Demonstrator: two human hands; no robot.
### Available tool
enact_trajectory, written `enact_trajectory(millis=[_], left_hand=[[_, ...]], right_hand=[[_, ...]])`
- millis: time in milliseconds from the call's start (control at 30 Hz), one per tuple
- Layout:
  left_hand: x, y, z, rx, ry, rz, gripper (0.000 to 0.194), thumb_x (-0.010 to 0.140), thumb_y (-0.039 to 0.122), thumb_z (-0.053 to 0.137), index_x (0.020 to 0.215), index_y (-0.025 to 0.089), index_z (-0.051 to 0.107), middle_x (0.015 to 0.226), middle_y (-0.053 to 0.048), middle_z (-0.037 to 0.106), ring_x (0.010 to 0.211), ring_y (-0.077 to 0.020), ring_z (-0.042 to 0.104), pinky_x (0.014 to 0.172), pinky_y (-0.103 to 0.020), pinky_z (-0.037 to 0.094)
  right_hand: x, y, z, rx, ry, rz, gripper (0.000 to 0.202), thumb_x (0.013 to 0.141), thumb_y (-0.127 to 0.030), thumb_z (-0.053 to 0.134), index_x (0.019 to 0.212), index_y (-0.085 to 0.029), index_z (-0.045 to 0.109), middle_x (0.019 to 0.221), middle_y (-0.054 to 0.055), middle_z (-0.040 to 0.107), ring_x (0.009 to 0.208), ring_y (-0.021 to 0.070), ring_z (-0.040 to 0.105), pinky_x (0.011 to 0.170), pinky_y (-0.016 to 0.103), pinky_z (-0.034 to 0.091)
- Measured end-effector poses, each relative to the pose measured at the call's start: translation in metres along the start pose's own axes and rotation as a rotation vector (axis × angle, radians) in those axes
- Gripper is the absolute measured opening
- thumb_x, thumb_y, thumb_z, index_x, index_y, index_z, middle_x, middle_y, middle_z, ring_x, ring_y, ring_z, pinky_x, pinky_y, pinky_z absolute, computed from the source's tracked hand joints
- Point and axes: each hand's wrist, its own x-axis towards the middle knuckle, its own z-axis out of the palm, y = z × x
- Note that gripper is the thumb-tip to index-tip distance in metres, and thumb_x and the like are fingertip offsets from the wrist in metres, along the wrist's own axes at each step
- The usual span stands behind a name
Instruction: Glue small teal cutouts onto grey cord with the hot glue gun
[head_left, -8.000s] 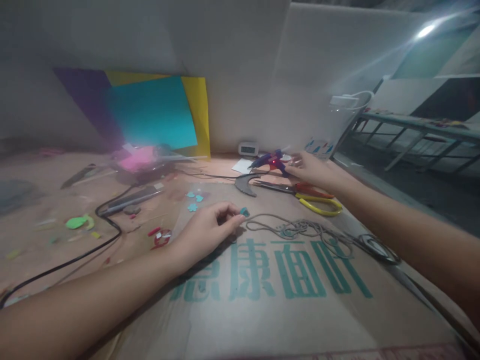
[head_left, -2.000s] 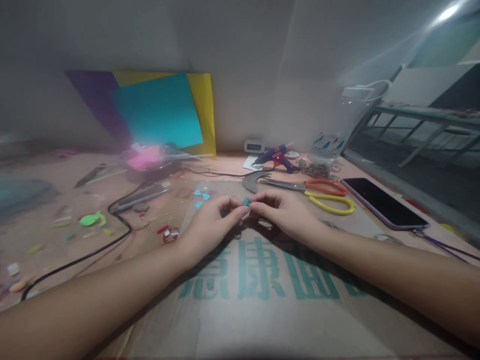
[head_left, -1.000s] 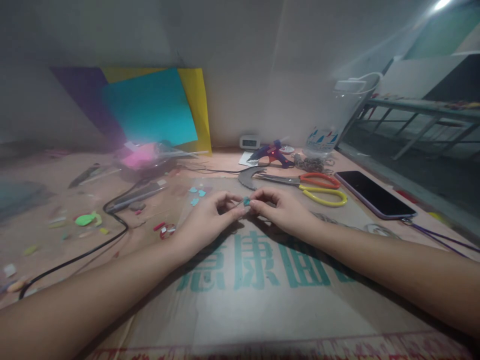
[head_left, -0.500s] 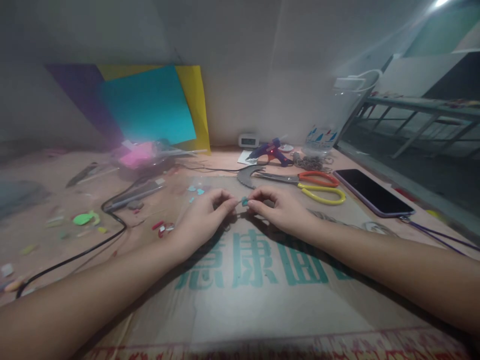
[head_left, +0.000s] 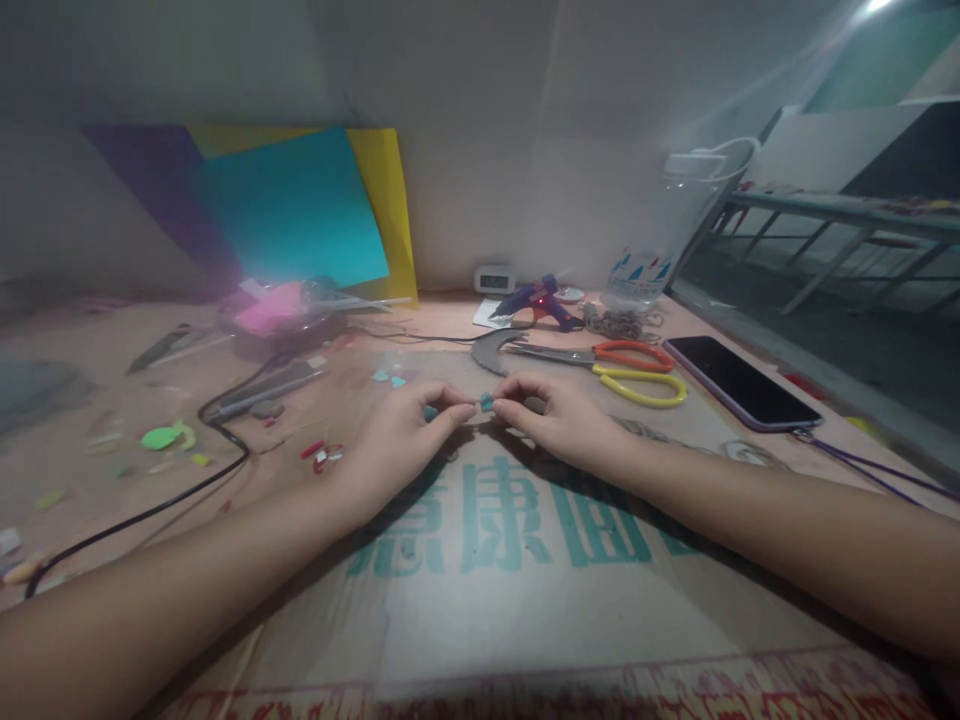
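Both hands meet low over the cardboard [head_left: 465, 625], near its middle. A small teal piece [head_left: 486, 402] shows between the fingertips. My right hand [head_left: 559, 418] pinches it with thumb and forefinger. The tips of my left hand [head_left: 411, 425] are pressed together just left of it; whatever they grip is too small to make out. Light-blue scraps [head_left: 397, 381] lie behind my left hand. Beyond the hands rest a grey curved piece [head_left: 495, 352] and scissors [head_left: 634, 370] with one red and one yellow handle.
A glue gun [head_left: 541, 302] with a lit red light and a small digital clock [head_left: 495, 279] stand at the back. To the right lies a phone [head_left: 742, 382]. Coloured scraps [head_left: 165, 437] and a black cable [head_left: 150, 517] spread over the left side. Coloured sheets [head_left: 300, 210] lean against the wall.
The hands keep nearly the same pinch around the teal piece. A bit of teal now shows between my left thumb and fingers. The whole view has shifted slightly.
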Motion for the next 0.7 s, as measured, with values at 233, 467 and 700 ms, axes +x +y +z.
enact_trajectory(millis=[233, 467, 700], left_hand=[[-0.003, 0.0079, -0.0021, -0.086, 0.077, -0.039, 0.017, 0.081, 0.033, 0.061, 0.074, 0.019, 0.065, 0.073, 0.0, 0.069, 0.066, -0.0155, 0.063, 0.061, -0.025, 0.047], [-0.0024, 0.0095, -0.0023, -0.167, 0.078, -0.067, 0.019, 0.079, 0.034, 0.063, 0.071, 0.017, 0.063, 0.069, 0.0, 0.068, 0.063, -0.0157, 0.065, 0.059, -0.025, 0.05], [-0.0002, 0.0006, 0.0014, -0.152, 0.053, -0.068, 0.019, 0.079, 0.036, 0.063, 0.073, 0.017, 0.063, 0.075, -0.004, 0.071, 0.072, -0.0195, 0.067, 0.064, -0.029, 0.051]], right_hand=[[0.0004, 0.0003, 0.0003, -0.005, -0.04, -0.007, 0.015, 0.084, -0.028, 0.054, 0.083, -0.017, 0.063, 0.075, 0.002, 0.069, 0.065, 0.0125, 0.06, 0.061, 0.023, 0.044], [-0.001, -0.0003, 0.0, 0.005, -0.068, -0.025, 0.018, 0.085, -0.031, 0.053, 0.082, -0.016, 0.063, 0.075, 0.003, 0.069, 0.066, 0.0126, 0.06, 0.06, 0.022, 0.044], [-0.0031, -0.0014, 0.0006, 0.064, -0.085, -0.012, 0.016, 0.086, -0.03, 0.051, 0.081, -0.017, 0.061, 0.073, 0.001, 0.067, 0.056, 0.0098, 0.057, 0.051, 0.02, 0.043]])
